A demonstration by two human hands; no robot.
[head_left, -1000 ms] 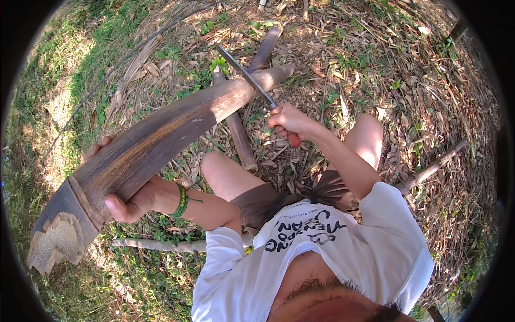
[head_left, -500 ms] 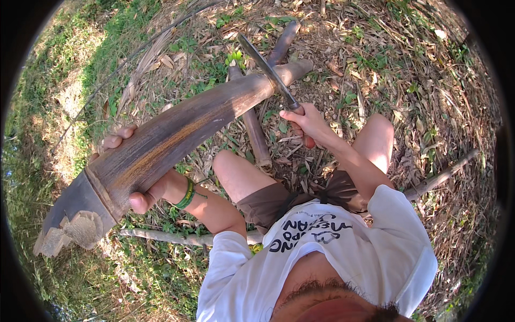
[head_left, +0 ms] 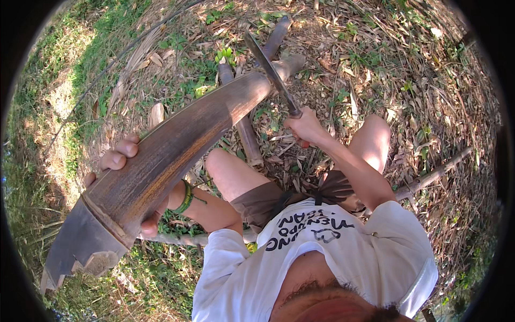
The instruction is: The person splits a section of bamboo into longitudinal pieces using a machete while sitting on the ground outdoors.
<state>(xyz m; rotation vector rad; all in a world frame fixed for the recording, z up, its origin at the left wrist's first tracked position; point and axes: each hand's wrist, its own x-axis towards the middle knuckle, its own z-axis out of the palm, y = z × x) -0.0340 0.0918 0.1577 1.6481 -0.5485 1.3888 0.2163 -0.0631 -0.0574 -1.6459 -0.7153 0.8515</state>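
- We have our left hand (head_left: 126, 185) wrapped from beneath around the thick brown bamboo pole (head_left: 177, 153), fingers curled over its upper side near the pale, jagged cut end (head_left: 80, 252); the pole slants up and away from us across our left knee, towards the leaf-strewn ground (head_left: 429, 80).
- Our right hand (head_left: 307, 127) is clenched on the handle of a long dark-bladed machete (head_left: 271, 72), whose blade lies across the far end of the pole, touching or just above it; we cannot tell which.
- We judge the chief risk to be the blade glancing off the rounded, smooth surface; a skidding edge would run down the pole towards our left hand and green wristband (head_left: 186, 197).
- Our bare knees (head_left: 222, 166) sit just under the pole, so a stroke that misses or cuts through could carry on into a leg.
- The pole is steadied by one hand only; a hard blow could twist or kick it out of that grip.
- Other cut bamboo lengths (head_left: 244, 126) lie beneath, near our feet, and could roll if we shift our weight.
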